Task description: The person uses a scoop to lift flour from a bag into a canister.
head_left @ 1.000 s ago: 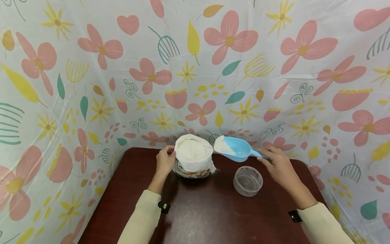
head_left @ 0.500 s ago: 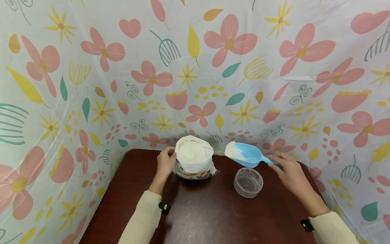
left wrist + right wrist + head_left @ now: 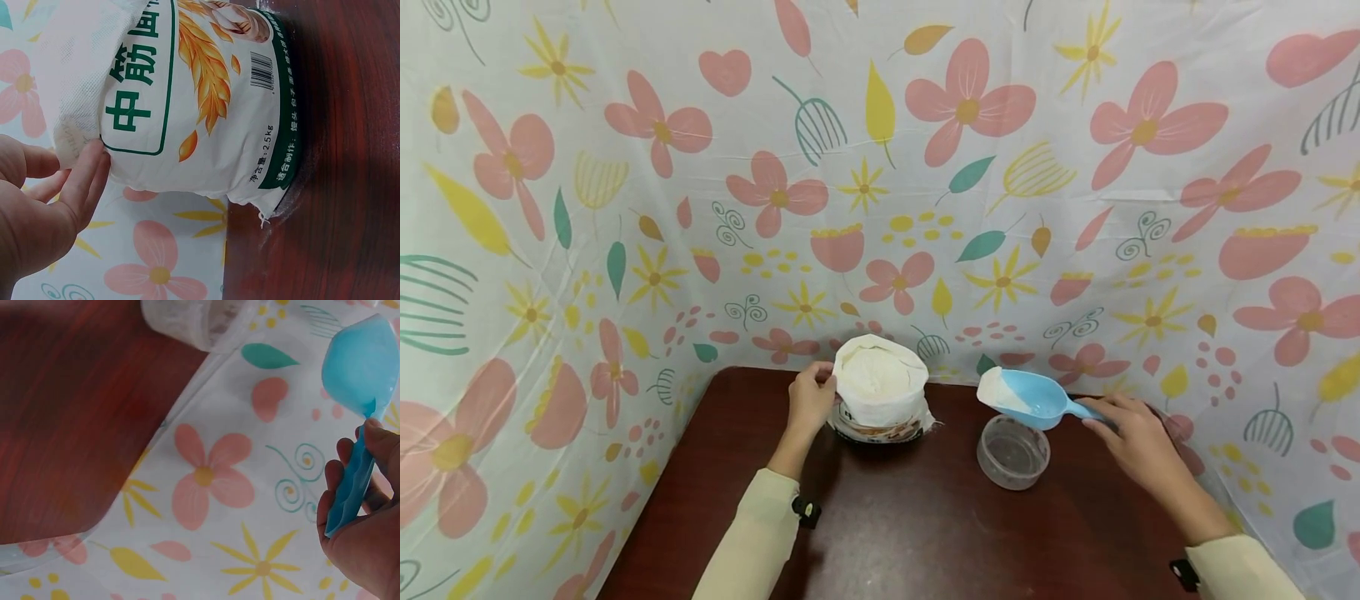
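My right hand [image 3: 1138, 433] grips the handle of a blue scoop [image 3: 1037, 397], whose front end carries white flour [image 3: 1000, 390]. The scoop hangs over the back rim of a clear round plastic tub [image 3: 1013, 454] on the table. In the right wrist view the scoop [image 3: 359, 365] shows its underside, with the fingers wrapped round its handle. My left hand [image 3: 810, 400] pinches the folded-down rim of an open white flour bag [image 3: 880, 400]. The left wrist view shows thumb and fingers on that rim, and the bag's printed front [image 3: 206, 94] with wheat and green lettering.
The dark red-brown table [image 3: 917, 533] runs back to a floral curtain [image 3: 895, 167] that hangs close behind and at both sides. A little white powder lies on the table around the base of the bag.
My right hand has carried the loaded scoop rightward, away from beside the flour bag to over the tub's back edge. The left hand stays on the bag's rim.
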Motion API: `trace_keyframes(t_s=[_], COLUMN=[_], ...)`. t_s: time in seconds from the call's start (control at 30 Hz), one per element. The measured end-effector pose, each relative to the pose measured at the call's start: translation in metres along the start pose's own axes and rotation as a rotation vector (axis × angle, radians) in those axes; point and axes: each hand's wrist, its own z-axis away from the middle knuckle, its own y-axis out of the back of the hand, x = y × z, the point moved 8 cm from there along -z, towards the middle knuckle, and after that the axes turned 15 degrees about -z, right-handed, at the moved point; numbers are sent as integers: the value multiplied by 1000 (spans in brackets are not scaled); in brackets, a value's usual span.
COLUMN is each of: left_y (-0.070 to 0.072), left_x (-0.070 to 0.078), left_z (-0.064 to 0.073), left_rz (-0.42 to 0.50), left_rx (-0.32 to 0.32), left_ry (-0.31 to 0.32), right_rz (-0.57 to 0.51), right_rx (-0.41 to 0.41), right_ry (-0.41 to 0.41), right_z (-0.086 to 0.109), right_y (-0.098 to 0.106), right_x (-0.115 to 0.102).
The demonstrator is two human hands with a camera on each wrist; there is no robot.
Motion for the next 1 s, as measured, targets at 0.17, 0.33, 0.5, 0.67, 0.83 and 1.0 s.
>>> trace_keyframes(t_s=[0.17, 0.33, 0.5, 0.67, 0.83, 1.0], left_y=[0, 0, 0, -1, 0, -1], left_x=[0, 0, -1, -1, -2, -2], left_z=[-1, -1, -1, -1, -2, -2], left_rz=[-3, -2, -4, -2, -3, -8], left_rx=[1, 1, -2, 3, 9, 8], left_ry=[-3, -4, 0, -8, -13, -20], right_rz=[6, 41, 71, 115, 141, 165], right_rx=[-38, -61, -91, -115, -130, -155], right_ry=[-35, -14, 1, 10, 33, 51], right_z=[5, 10, 12, 13, 14, 12], right_y=[0, 1, 1, 2, 3, 1], right_x=[13, 18, 23, 24, 25, 26])
